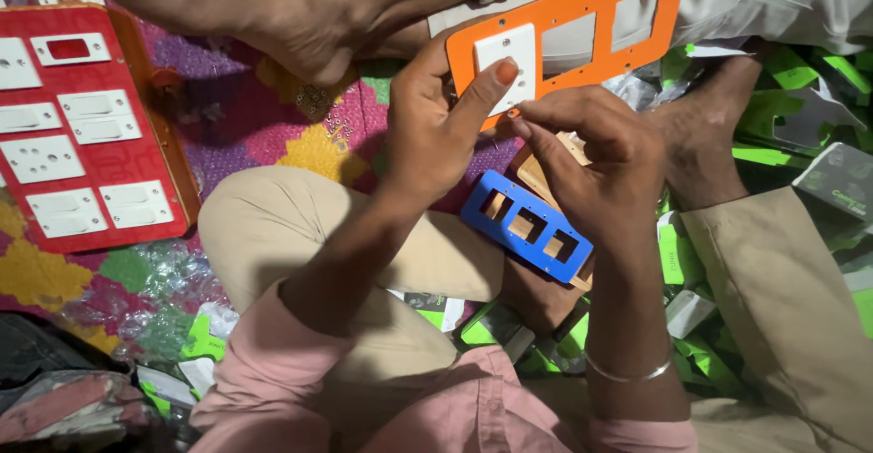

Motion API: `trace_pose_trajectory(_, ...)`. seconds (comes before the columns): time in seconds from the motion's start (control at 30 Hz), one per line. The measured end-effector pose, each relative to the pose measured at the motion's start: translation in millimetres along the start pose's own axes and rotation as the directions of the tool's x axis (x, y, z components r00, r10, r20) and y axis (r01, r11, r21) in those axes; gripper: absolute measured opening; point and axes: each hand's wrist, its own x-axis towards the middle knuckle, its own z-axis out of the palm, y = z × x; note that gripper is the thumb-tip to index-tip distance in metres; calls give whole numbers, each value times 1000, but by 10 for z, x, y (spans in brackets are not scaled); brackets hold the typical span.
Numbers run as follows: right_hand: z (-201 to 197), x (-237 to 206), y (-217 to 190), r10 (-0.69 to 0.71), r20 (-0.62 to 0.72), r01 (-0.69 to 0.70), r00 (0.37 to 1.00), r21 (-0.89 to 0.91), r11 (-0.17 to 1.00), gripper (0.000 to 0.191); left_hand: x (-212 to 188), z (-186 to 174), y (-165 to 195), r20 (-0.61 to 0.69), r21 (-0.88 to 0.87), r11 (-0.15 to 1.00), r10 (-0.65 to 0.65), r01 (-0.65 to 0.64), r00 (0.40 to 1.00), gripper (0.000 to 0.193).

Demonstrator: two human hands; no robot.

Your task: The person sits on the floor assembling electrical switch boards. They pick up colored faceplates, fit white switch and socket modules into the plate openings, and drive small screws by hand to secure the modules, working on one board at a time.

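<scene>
One orange plate (582,30) with three openings, its long axis rising toward the upper right, is pressed at its white switch (506,62) by the left hand (436,121), thumb extended, while the right hand (596,157) is curled at its lower edge, apparently gripping it, above one blue plate (526,226).

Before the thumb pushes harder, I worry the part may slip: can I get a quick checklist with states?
1. Left hand thumb on white switch module: ok.
2. Module sits in end opening of orange plate: ok.
3. Module fully seated: cannot tell.
4. Right hand steadies the plate's lower edge: ok.
5. Other two openings unobstructed: ok.
6. Blue plate lies apart from the orange one: ok.
</scene>
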Motion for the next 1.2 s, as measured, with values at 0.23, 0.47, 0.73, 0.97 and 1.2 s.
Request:
trace_pose_trajectory(0.23, 8, -6, 37, 37, -8, -37, 999, 40, 999, 15, -8, 38, -2, 5, -13, 1000, 22, -22, 1000, 23)
trace_pose_trajectory(0.47, -79, -238, 294, 220, -108, -174, 969, 329, 928, 16, 7, 50, 124, -21, -34, 997, -67, 66, 998, 31)
trace_pose_trajectory(0.73, -111, -239, 1255, 472, 46, -474, 880, 24, 880, 11, 94, -56, 199, -87, -53, 998, -42, 38, 995, 36)
trace_pose_trajectory(0.97, -227, -406, 1101, 545, -47, -449, 837, 509, 734, 19, 84, -21, 150, -76, -20, 997, -75, 74, 994, 37)
trace_pose_trajectory(1.2, -203, -246, 1137, 433, -91, -439, 897, -48, 897, 15, 124, -65, 131, -100, -45, 999, -23, 18, 995, 34)
